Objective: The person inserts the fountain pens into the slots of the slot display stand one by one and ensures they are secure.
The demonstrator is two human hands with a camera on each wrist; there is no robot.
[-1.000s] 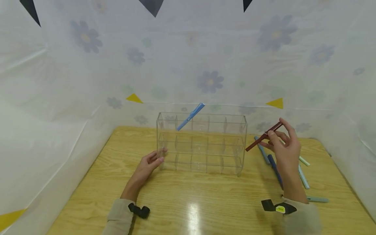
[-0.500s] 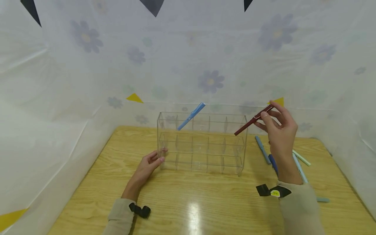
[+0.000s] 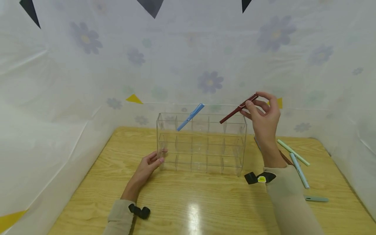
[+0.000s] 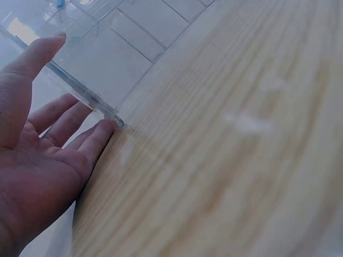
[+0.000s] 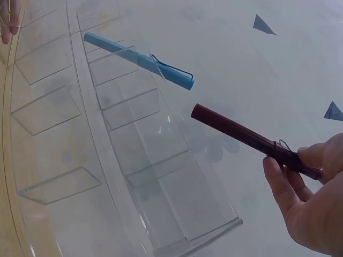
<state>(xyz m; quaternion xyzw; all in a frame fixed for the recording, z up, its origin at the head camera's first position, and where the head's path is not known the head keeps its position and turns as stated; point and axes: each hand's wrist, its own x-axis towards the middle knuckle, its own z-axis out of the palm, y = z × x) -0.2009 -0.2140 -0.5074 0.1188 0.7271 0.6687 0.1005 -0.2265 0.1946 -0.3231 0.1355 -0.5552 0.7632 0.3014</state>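
A clear plastic organizer [image 3: 200,143] with tiers of divided compartments stands upright on the table. My left hand [image 3: 148,166] holds its lower left side, thumb in front and fingers along the edge; the left wrist view shows these fingers [image 4: 101,138] touching the edge. My right hand [image 3: 264,114] pinches a dark red pen [image 3: 235,112] near its clip end. This pen slants down to the left over the right part of the top tier, its lower tip by the upper rim. In the top tier a light blue pen [image 3: 191,117] leans diagonally, clip end up and right.
Right of the organizer lie a pale green pen [image 3: 293,152], a light blue pen [image 3: 299,170] and a grey-green pen [image 3: 316,198]. A brownish pen [image 3: 285,158] is partly hidden by my right wrist. Flower-patterned sheeting [image 3: 188,58] surrounds the wooden table [image 3: 176,202].
My right hand has carried the dark red pen up and to the left, from beside the organizer to over its top right part. My left hand has stayed in place.
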